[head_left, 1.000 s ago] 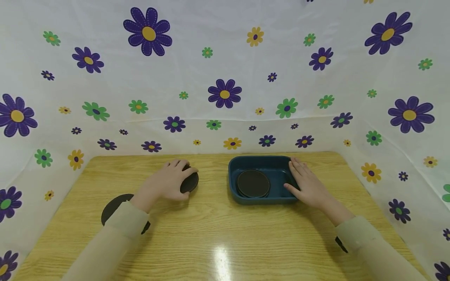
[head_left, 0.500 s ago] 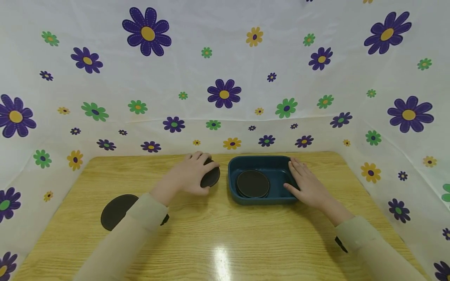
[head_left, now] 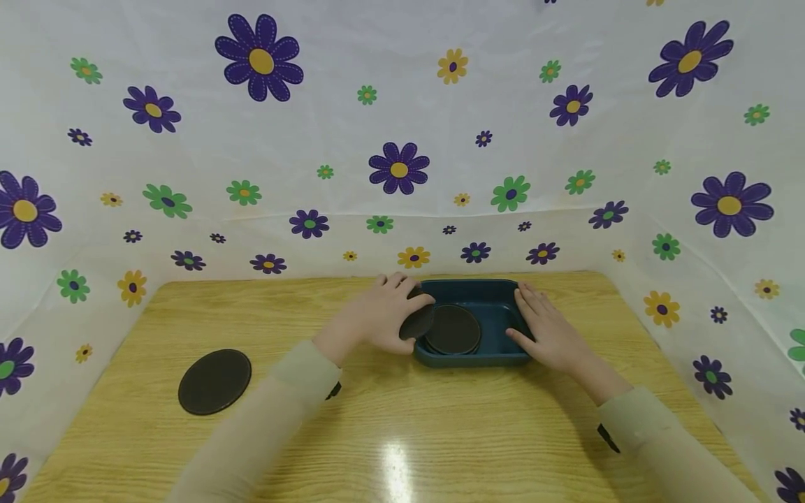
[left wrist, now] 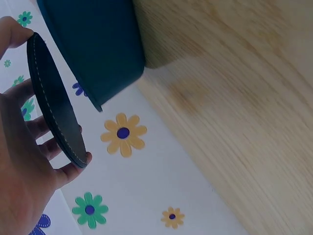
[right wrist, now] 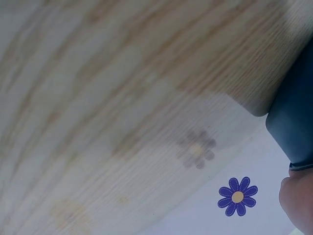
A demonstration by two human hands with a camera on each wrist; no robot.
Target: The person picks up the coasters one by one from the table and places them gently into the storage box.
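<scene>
My left hand (head_left: 385, 313) holds a round black coaster (head_left: 418, 324) by its edges, at the left wall of a dark blue bin (head_left: 465, 361). In the left wrist view this coaster (left wrist: 57, 105) is tilted, showing pale stitching round its rim, and is raised beside the bin (left wrist: 98, 49). Inside the bin's left half lies a small stack of black coasters (head_left: 451, 328); how many is unclear. My right hand (head_left: 548, 328) rests on the bin's right rim with fingers extended and the thumb over the inside. Only part of it appears in the right wrist view.
A larger black round mat (head_left: 215, 381) lies flat on the wooden table (head_left: 402, 419) at the left. A white flowered cloth (head_left: 339, 126) hangs behind the table and along both sides.
My left hand has carried the coaster rightward across the table to the bin's left wall. The larger mat is now uncovered by the sleeve. My right hand has stayed in place.
</scene>
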